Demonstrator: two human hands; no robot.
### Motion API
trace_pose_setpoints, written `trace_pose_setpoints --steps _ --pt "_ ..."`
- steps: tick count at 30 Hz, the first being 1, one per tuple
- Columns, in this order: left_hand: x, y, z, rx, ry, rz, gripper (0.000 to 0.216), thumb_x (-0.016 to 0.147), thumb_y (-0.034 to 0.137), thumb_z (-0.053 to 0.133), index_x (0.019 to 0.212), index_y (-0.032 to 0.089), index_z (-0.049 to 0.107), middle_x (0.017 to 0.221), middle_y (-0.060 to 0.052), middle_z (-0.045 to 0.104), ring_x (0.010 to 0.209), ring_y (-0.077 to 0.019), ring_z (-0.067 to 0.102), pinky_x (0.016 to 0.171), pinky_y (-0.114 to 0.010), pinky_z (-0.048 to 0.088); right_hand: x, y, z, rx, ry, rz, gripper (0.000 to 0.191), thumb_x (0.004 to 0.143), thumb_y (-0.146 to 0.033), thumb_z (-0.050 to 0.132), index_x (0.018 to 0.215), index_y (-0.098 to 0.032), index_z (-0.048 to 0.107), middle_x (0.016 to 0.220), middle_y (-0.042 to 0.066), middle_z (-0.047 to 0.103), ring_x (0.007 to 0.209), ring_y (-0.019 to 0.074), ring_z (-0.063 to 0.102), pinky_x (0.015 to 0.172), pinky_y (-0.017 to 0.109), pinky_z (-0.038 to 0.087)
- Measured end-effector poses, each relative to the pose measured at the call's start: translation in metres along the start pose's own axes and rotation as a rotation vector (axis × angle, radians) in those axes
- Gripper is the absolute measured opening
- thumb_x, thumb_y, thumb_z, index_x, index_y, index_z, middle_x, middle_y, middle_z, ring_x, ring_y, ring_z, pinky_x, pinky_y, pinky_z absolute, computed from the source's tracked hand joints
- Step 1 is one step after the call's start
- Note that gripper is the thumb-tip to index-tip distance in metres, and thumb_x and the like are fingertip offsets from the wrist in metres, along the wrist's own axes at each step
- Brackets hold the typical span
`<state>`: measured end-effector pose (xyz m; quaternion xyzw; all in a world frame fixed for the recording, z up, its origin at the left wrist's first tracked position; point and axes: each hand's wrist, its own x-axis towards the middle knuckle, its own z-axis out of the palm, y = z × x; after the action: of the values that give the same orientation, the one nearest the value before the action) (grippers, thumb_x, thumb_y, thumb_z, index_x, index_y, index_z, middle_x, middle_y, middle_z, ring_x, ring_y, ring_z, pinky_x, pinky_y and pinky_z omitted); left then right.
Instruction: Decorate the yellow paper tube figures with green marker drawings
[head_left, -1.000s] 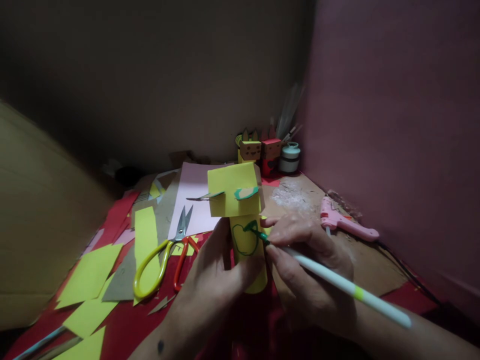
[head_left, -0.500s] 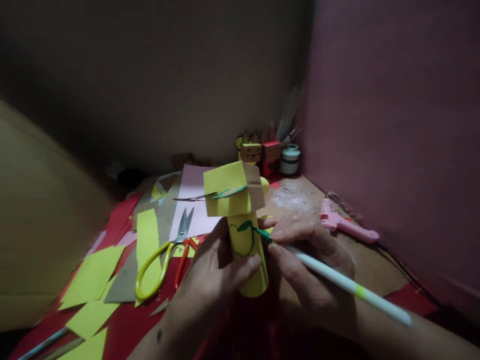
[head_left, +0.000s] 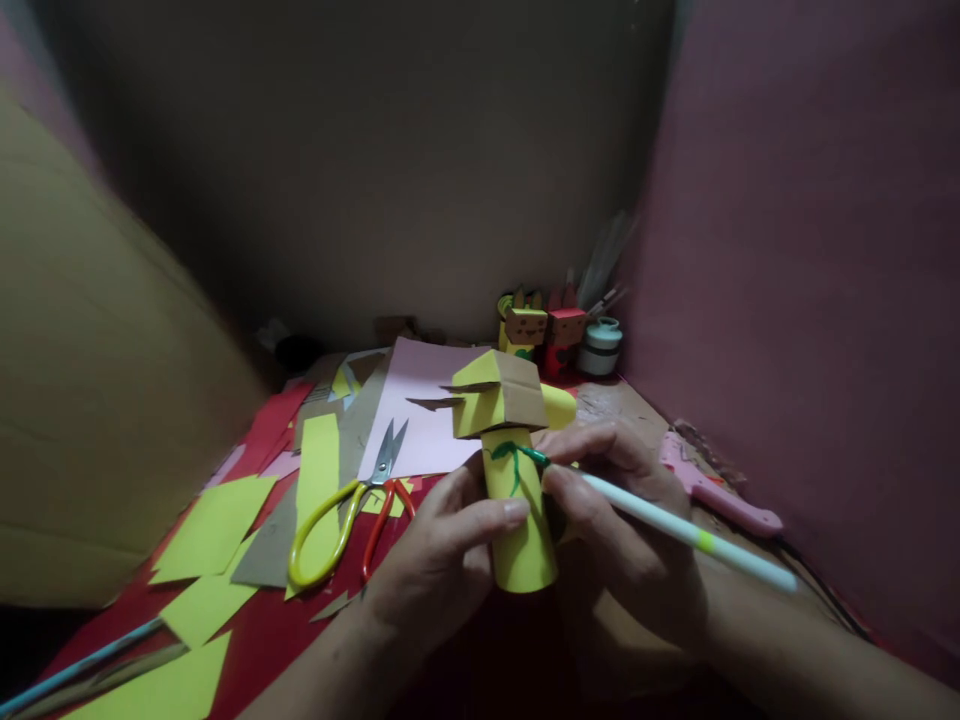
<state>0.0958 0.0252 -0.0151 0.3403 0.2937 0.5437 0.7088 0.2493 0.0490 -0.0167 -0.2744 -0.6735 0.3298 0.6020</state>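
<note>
My left hand (head_left: 442,540) grips a yellow paper figure (head_left: 523,550), its thumb pressed on the front of the tube-shaped body. On top sits a box head (head_left: 495,395) of yellow paper and brown cardboard, with pointed pieces sticking out to the left. My right hand (head_left: 615,500) is closed around a white marker (head_left: 660,524) with a green tip. That tip touches the tube near its upper right edge, beside a curved green drawn line (head_left: 511,460). Part of the left fingers is hidden behind the tube.
Scissors (head_left: 384,470) with yellow and red handles lie left, among yellow paper pieces (head_left: 214,525). A pink sheet (head_left: 420,400) lies behind. Two small figures, one yellow (head_left: 525,325) and one red (head_left: 566,330), stand near a pale jar (head_left: 601,347). A pink glue gun (head_left: 720,490) rests right.
The figure has been turned, so more of the cardboard side of its head faces me and the green outline sits differently. The marker tip has shifted to the line's upper right. The camera view has shifted too.
</note>
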Motion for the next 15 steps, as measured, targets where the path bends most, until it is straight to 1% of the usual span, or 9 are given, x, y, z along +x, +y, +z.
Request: trace_pose_setpoints --steps 2,4,7,9,11,13,15 --pt "0.004 -0.005 -0.004 -0.043 -0.046 -0.005 0.039 0.077 0.018 0.083 0.116 0.018 0.078 0.119 -0.013 0.078 0.115 -0.035 0.072 0.099 -0.043 0.056 -0.002 0.004 -0.001 0.005 0.021 0.002 0.004 0.092 -0.022 0.067 0.095 -0.025 0.069 0.079 0.0 0.07 0.058 0.0128 0.059 0.05 0.025 0.049" --pt "0.007 -0.008 -0.007 -0.054 -0.071 0.001 0.038 0.078 0.018 0.083 0.115 0.018 0.079 0.118 -0.013 0.078 0.114 -0.0343 0.072 0.097 -0.042 0.057 -0.006 0.008 -0.001 0.053 0.042 -0.003 0.007 0.092 -0.02 0.067 0.096 -0.026 0.069 0.078 -0.001 0.068 0.06 0.0132 0.06 0.053 0.025 0.051" --pt "0.007 -0.011 -0.007 -0.043 -0.092 0.009 0.036 0.079 0.017 0.083 0.114 0.018 0.08 0.116 -0.013 0.078 0.113 -0.0334 0.072 0.095 -0.039 0.057 -0.011 0.011 -0.002 0.116 0.036 -0.026 0.013 0.092 -0.016 0.066 0.099 -0.027 0.069 0.086 0.0 0.069 0.067 0.0132 0.063 0.055 0.024 0.051" --pt "0.005 -0.01 -0.005 -0.032 -0.105 0.024 0.036 0.08 0.018 0.082 0.116 0.018 0.08 0.115 -0.013 0.079 0.114 -0.0337 0.072 0.094 -0.038 0.057 -0.012 0.011 -0.003 0.084 0.018 -0.077 0.015 0.092 -0.014 0.065 0.099 -0.026 0.069 0.095 0.002 0.07 0.08 0.0151 0.068 0.067 0.027 0.056" --pt "0.003 -0.01 -0.002 -0.017 -0.122 0.044 0.039 0.081 0.018 0.082 0.119 0.018 0.079 0.116 -0.013 0.078 0.114 -0.0345 0.072 0.089 -0.036 0.058 -0.012 0.009 -0.006 0.041 -0.008 -0.114 0.016 0.092 -0.013 0.064 0.099 -0.026 0.069 0.097 0.002 0.068 0.088 0.0162 0.068 0.075 0.03 0.058" --pt "0.001 -0.01 0.0 -0.004 -0.122 0.053 0.043 0.081 0.018 0.081 0.123 0.018 0.077 0.117 -0.014 0.078 0.113 -0.0347 0.072 0.084 -0.035 0.058 -0.011 0.007 -0.008 0.012 -0.019 -0.131 0.016 0.092 -0.012 0.064 0.098 -0.027 0.069 0.095 0.001 0.068 0.086 0.0156 0.067 0.074 0.029 0.058" --pt "0.001 -0.011 0.001 0.013 -0.1 0.045 0.044 0.081 0.018 0.08 0.125 0.018 0.077 0.117 -0.014 0.078 0.111 -0.0345 0.073 0.083 -0.035 0.058 -0.009 0.007 -0.01 -0.013 -0.021 -0.145 0.017 0.091 -0.012 0.064 0.097 -0.027 0.068 0.091 0.001 0.068 0.082 0.0153 0.067 0.072 0.028 0.058"
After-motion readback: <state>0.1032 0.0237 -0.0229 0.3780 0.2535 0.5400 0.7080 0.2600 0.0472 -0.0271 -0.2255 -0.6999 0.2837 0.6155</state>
